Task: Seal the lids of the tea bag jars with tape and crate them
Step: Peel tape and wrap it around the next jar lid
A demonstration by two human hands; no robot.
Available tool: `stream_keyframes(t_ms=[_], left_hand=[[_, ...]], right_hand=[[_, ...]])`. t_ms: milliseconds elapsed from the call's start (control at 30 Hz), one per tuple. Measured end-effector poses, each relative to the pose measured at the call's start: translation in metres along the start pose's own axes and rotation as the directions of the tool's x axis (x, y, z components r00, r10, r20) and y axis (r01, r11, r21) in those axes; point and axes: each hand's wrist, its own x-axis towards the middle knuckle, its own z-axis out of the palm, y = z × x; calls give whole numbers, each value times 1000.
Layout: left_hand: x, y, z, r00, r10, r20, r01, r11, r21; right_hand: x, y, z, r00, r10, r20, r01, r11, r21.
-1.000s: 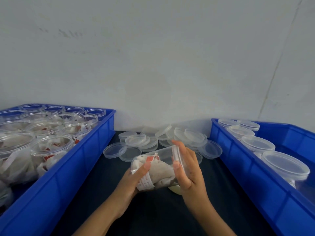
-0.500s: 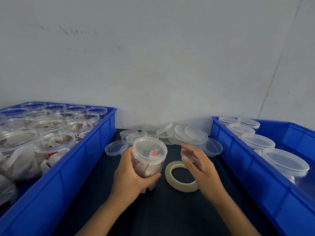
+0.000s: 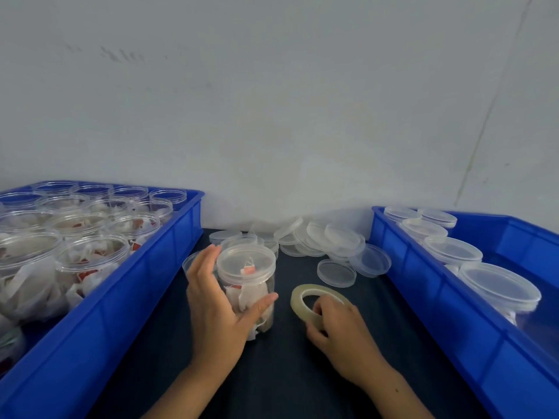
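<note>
One clear jar (image 3: 248, 293) full of tea bags stands upright on the dark table (image 3: 302, 373), between two blue crates. Its lid (image 3: 246, 264) is on top. No tape shows on it, so this jar does not look sealed yet.

The left hand (image 3: 216, 306) is wrapped around the side of the jar. The thumb lies across the front and the fingers reach up near the lid, so it holds the jar steady.

The right hand (image 3: 340, 331) is on the tape roll (image 3: 314, 300), which sits just beside the jar on the table. The fingers curl over the near edge of the roll and seem to pinch it. No loose end of tape can be seen pulled out.

The left crate (image 3: 145, 297) is packed with open jars of tea bags. They have no lids, so they all need a lid and tape. The right crate (image 3: 447, 316) holds a row of jars with lids on. These look like the finished ones, but the tape on them is too hard to see. Much of that crate has room left.

A heap of spare lids (image 3: 329, 240) lies at the back of the table, by the wall.

So a few jars seem done, one is being worked on, and many are left. I think the job is not yet half done.
</note>
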Motion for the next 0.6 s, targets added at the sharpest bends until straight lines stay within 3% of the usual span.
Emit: stream_keyframes(t_ms=[67, 133, 167, 233, 300, 467, 600], left_hand=[[1, 9, -2, 961, 266, -73, -258, 960, 105], [-3, 16, 2, 903, 421, 81, -428, 898, 100], [-6, 20, 4, 882, 426, 203, -447, 892, 70], [-15, 23, 11, 851, 346, 395, -384, 923, 20], [-23, 23, 15, 848, 225, 481, -252, 968, -8], [-23, 22, 15, 899, -17, 438, 82, 988, -129], [-22, 23, 14, 903, -73, 424, 148, 978, -148]], right_hand=[[-1, 1, -5, 996, 88, -12, -83, 971, 223], [-4, -2, -10, 988, 143, 51, -149, 854, 498], [-5, -4, -12, 987, 140, 78, -159, 793, 589], [-8, -10, -14, 989, 101, 110, -149, 720, 678], [-10, -15, -17, 991, 57, 118, -123, 712, 691], [-14, -23, -21, 988, -54, 142, -63, 705, 707], [-17, -25, -26, 975, -132, 178, -33, 709, 705]])
